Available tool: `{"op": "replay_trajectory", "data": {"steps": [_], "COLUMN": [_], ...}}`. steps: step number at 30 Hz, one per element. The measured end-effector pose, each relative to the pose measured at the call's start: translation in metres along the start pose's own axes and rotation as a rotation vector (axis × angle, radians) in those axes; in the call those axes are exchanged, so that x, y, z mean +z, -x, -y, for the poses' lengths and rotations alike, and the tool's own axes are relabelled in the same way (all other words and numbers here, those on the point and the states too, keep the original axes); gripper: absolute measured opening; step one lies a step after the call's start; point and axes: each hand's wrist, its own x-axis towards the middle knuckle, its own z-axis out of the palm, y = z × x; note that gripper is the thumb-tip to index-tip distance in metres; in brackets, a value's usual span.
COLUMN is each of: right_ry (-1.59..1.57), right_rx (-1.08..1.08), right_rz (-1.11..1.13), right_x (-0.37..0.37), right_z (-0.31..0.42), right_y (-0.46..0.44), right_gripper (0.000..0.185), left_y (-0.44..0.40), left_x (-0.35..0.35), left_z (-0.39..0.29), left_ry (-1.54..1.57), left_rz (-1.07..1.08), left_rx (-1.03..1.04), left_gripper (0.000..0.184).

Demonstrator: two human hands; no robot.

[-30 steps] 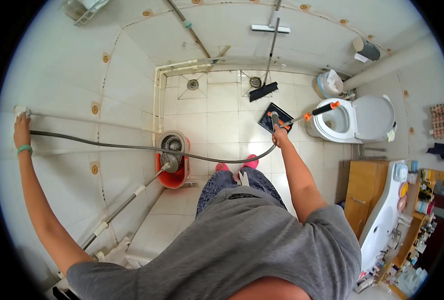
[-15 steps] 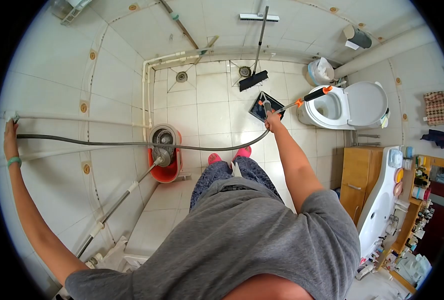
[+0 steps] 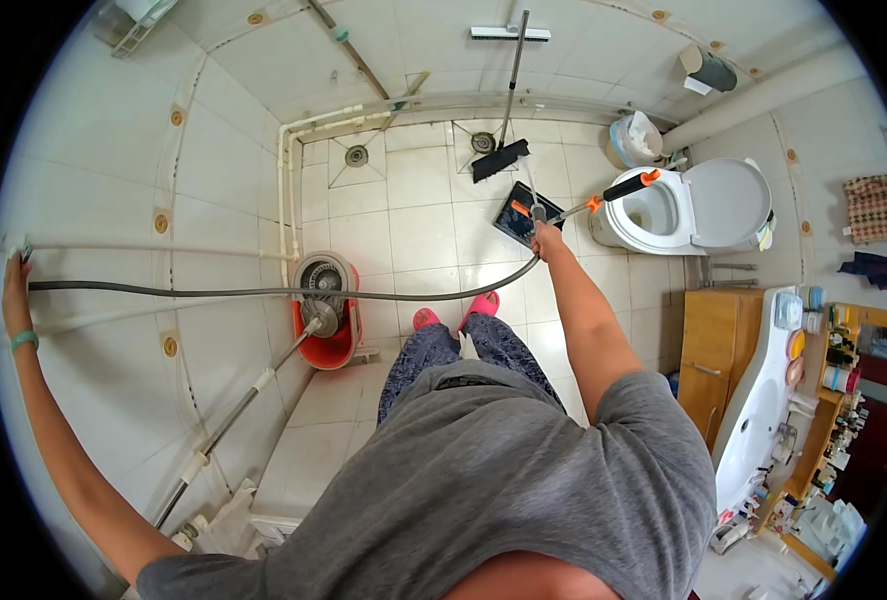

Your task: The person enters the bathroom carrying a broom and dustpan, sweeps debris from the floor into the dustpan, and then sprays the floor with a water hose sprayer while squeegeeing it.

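My right hand point(image 3: 547, 240) is closed round the grey end of a hose point(image 3: 404, 297), above a black dustpan point(image 3: 516, 215) on the tiled floor. From there the hose sags leftward across the view, passing over a red mop bucket point(image 3: 329, 348), toward the left wall. At that wall, my left hand point(image 3: 18, 285) reaches up to a small white and metal fitting point(image 3: 16, 243) at the end of a pipe; its fingers are partly hidden at the dim edge of the view. A thin stream or streak shows beyond the hose end.
A broom point(image 3: 501, 160) leans at the far wall beside a floor drain point(image 3: 483, 142). On the right are a toilet point(image 3: 699, 240), a waste bin point(image 3: 636, 140), a wooden cabinet point(image 3: 709, 355) and a sink point(image 3: 754, 425). A mop handle point(image 3: 234, 415) slants along the left wall.
The whole view has shifted, with the room's contents now farther left and up. My right hand has tilted the hose end slightly, and a thin streak now shows beyond it. My left hand stays at the fitting.
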Motion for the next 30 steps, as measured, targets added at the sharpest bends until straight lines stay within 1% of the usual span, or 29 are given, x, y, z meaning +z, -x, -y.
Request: {"op": "replay_trajectory", "data": {"steps": [2,5,8,9,10,11,12,14,15,16,17,19,21,23,24,26,27,29,30], "right_ry": [-0.016,-0.018,-0.015,-0.022,-0.023,-0.025,-0.027,-0.006,0.015,0.015,0.002,-0.011,-0.081,-0.058,-0.033,-0.001,0.031,0.056,0.082], "right_rx": [-0.007,-0.034,-0.05,-0.047,-0.047,-0.047,-0.046,-0.05,-0.053,-0.053,-0.05,-0.048,-0.046,-0.016,0.014,0.004,-0.005,0.006,0.018], "right_rz": [0.004,0.012,0.006,-0.003,-0.003,-0.029,-0.055,-0.035,-0.018,-0.017,-0.022,-0.023,0.001,0.016,0.03,0.057,0.085,0.107,0.129], "right_x": [-0.001,-0.001,0.001,0.002,0.003,0.004,0.005,0.006,0.006,0.006,0.007,0.01,0.011,0.013,0.014,0.016,0.017,0.018,0.019], "right_z": [-0.001,-0.003,-0.001,0.001,0.001,0.001,0.001,0.001,0.0,0.0,-0.001,-0.002,-0.006,-0.007,-0.008,-0.01,-0.012,-0.013,-0.014], "right_y": [-0.002,-0.005,0.003,0.006,0.006,0.005,0.005,0.002,0.001,0.001,0.002,0.002,0.0,-0.001,-0.002,0.002,0.005,0.008,0.009], "right_gripper": [0.025,0.026,0.026,0.026,0.026,0.025,0.025,0.025,0.024,0.024,0.024,0.024,0.024,0.023,0.023,0.023,0.022,0.023,0.023], "left_y": [0.008,0.01,0.012,0.009,0.003,0.002,0.003,0.011,0.009,0.005,0.004,0.008,0.014,0.018,0.017,0.015,0.016,0.019,0.018], "left_x": [-0.008,-0.009,-0.01,-0.005,0.003,0.004,0.002,-0.005,-0.001,0.007,0.007,0.005,-0.003,-0.011,-0.012,-0.014,-0.012,-0.008,-0.008], "left_z": [-0.03,-0.045,-0.048,-0.03,0.001,0.003,-0.01,-0.039,-0.026,-0.002,-0.003,-0.006,-0.035,-0.06,-0.059,-0.057,-0.057,-0.057,-0.056], "left_ry": [-0.313,-0.398,-0.363,-0.363,-0.3,-0.269,-0.238,-0.555,-0.556,-0.488,-0.419,-0.406,-0.394,-0.592,-0.592,-0.929,-0.928,-0.643,-0.643], "left_rz": [0.039,0.011,-0.006,-0.006,-0.017,-0.024,-0.029,-0.062,-0.062,-0.081,-0.1,-0.095,-0.09,-0.085,-0.086,-0.07,-0.071,-0.119,-0.119], "left_rx": [0.031,-0.015,0.031,0.032,0.065,0.081,0.097,0.076,0.075,0.133,0.191,0.201,0.214,0.173,0.174,0.241,0.241,0.161,0.161], "left_gripper": [0.037,0.036,0.036,0.036,0.036,0.036,0.036,0.036,0.036,0.035,0.035,0.035,0.035,0.036,0.036,0.037,0.037,0.039,0.039]}}
